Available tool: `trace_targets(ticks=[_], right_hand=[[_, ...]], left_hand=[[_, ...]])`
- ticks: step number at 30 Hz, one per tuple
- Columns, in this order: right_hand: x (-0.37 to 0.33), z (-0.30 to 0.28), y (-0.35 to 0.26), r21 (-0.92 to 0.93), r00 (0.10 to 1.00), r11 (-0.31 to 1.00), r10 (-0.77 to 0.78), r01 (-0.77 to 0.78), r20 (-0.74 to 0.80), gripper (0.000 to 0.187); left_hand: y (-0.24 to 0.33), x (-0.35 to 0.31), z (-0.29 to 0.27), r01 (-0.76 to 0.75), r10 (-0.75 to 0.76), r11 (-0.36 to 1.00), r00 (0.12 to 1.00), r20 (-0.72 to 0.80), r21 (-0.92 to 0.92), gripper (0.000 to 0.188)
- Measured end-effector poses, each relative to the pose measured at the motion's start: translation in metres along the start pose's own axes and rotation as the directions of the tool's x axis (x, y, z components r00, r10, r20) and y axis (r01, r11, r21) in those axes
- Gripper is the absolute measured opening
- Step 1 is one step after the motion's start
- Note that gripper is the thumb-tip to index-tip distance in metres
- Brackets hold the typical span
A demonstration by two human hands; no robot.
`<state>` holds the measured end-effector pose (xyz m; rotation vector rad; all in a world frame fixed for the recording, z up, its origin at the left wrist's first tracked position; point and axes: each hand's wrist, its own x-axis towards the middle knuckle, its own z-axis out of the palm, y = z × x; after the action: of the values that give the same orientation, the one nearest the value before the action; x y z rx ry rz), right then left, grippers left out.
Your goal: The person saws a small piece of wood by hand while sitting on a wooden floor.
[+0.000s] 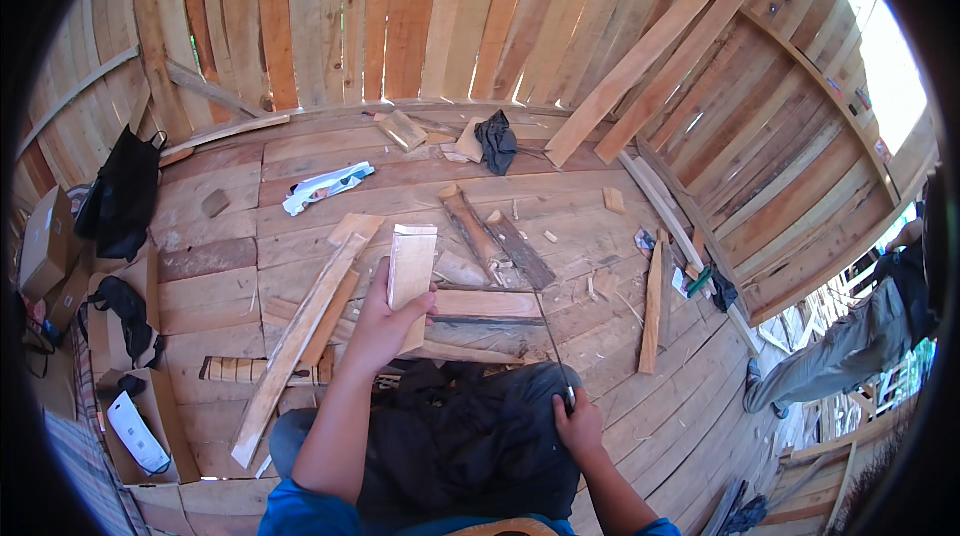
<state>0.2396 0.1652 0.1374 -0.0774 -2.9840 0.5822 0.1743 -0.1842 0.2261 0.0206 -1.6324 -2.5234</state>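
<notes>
Hands (372,336) (580,426) hold block (412,271) and tool (555,344) amid planks (298,346) and slabs (520,249).

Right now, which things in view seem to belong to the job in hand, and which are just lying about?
Likely in use:
wood piece, in left hand
long thin tool, in right hand

Probably lying about:
black bag
cardboard boxes
white-and-blue wrapper
crumpled black bundle
</notes>
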Motion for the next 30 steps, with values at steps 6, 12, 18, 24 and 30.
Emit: trace_targets(ticks=[6,12,18,24,30], right_hand=[[0.0,0.001,0.002,-0.002,1.0,1.0,-0.017,0.017,-0.002,0.034],[0.0,0.002,0.002,0.009,1.0,1.0,-0.016,0.016,0.004,0.035],[0.001,0.006,0.007,0.005,1.0,1.0,-0.018,0.018,-0.011,0.037],[0.0,0.001,0.003,-0.025,0.999,0.999,0.031,-0.03,0.043,0.038],[-0.012,0.002,0.002,0.181,0.998,0.982,0.053,-0.046,-0.032,0.033]], left_hand=[[0.005,-0.001,0.001,-0.001,0.001,1.0,1.0,0.007,-0.005,0.043],[0.002,-0.001,0.002,-0.017,0.017,1.0,1.0,0.013,0.006,0.042],[0.001,-0.001,0.003,0.018,-0.019,0.999,0.999,0.048,0.031,0.044],[0.003,-0.004,0.008,0.007,-0.016,0.997,0.994,0.105,0.08,0.05],[0.004,-0.007,0.01,0.015,-0.064,0.959,0.985,0.162,0.283,0.068]])
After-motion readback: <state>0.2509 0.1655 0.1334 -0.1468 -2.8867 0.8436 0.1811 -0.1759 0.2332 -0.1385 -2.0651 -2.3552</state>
